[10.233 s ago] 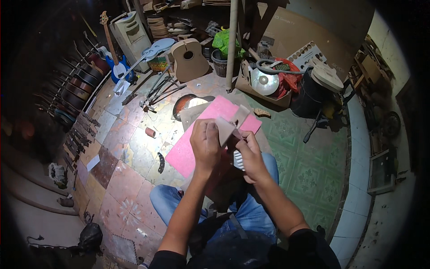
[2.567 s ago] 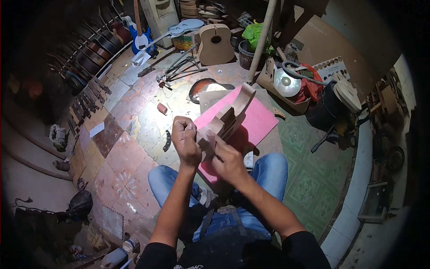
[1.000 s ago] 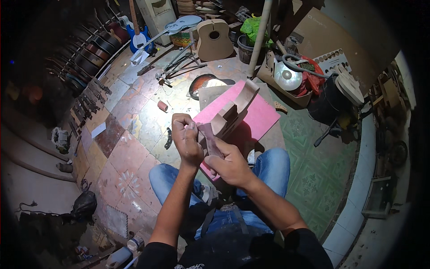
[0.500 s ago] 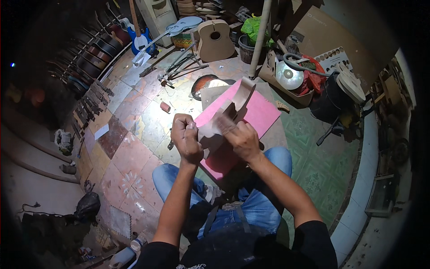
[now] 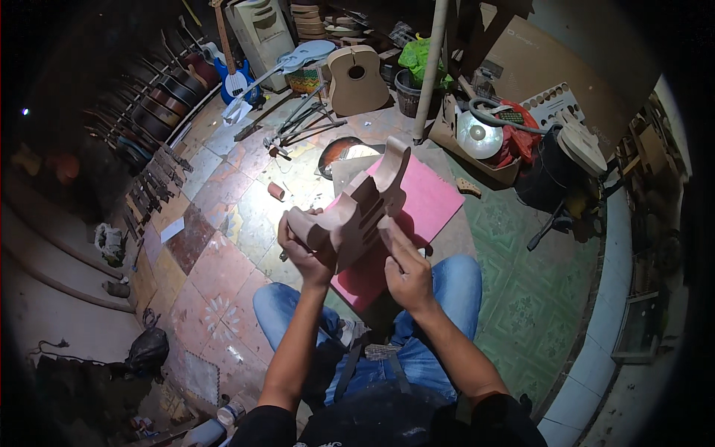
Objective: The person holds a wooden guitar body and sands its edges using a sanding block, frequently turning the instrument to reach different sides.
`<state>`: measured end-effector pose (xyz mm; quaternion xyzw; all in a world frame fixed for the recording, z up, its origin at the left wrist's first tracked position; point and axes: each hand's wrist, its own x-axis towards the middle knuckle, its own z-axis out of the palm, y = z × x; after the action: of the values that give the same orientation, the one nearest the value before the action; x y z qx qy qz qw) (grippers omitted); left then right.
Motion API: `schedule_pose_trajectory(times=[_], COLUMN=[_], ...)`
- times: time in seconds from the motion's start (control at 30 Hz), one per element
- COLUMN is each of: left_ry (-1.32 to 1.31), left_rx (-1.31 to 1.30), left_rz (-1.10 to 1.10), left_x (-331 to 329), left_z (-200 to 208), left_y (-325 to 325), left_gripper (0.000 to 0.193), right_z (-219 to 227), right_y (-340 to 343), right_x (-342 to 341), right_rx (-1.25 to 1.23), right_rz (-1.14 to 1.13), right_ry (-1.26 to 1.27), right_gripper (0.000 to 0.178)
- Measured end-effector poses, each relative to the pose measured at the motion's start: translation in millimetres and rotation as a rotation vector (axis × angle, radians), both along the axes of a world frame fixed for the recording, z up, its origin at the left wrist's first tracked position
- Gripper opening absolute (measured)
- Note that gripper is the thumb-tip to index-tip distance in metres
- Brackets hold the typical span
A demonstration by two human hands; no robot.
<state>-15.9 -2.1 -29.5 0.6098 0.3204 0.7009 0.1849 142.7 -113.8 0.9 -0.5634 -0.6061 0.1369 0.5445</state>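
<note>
A bare wooden guitar body (image 5: 346,223) is raised and tilted above my lap, its edge and one long curved horn showing, with several cut slots in the face toward my right. My left hand (image 5: 307,257) is closed round its near left end, fingers partly hidden behind the wood. On the other side my right hand (image 5: 408,270) has its fingers stretched toward the slotted face, the tips at or very near the wood. Nothing shows in that hand. Beneath lies a pink board (image 5: 428,197) on a grey-brown slab (image 5: 454,231).
A sunburst guitar body (image 5: 339,153) lies beyond the board. A red-brown roll (image 5: 276,191) rests on the tiled floor, left of it. Far back stand an acoustic guitar body (image 5: 357,82) and a pole (image 5: 428,82). A cardboard box (image 5: 491,171) and dark bucket (image 5: 540,175) are at right.
The guitar body has turned, showing its edge and slots now. My left hand has shifted slightly left and down. My right hand, blurred over the wood before, has come down and is sharper.
</note>
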Motion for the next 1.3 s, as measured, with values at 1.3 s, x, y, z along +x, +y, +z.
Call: schedule_pose_trajectory(times=[1.3], left_ry=[0.126], left_rx=[-0.358], left_rz=[-0.210], left_x=[7.4], left_z=[91.2], left_y=[23.3], left_gripper=[0.019], right_z=[-16.5], right_y=[90.6], right_x=[6.6], right_rx=[0.228], right_rz=[-0.158], right_ry=[-0.632], right_gripper=[0.068])
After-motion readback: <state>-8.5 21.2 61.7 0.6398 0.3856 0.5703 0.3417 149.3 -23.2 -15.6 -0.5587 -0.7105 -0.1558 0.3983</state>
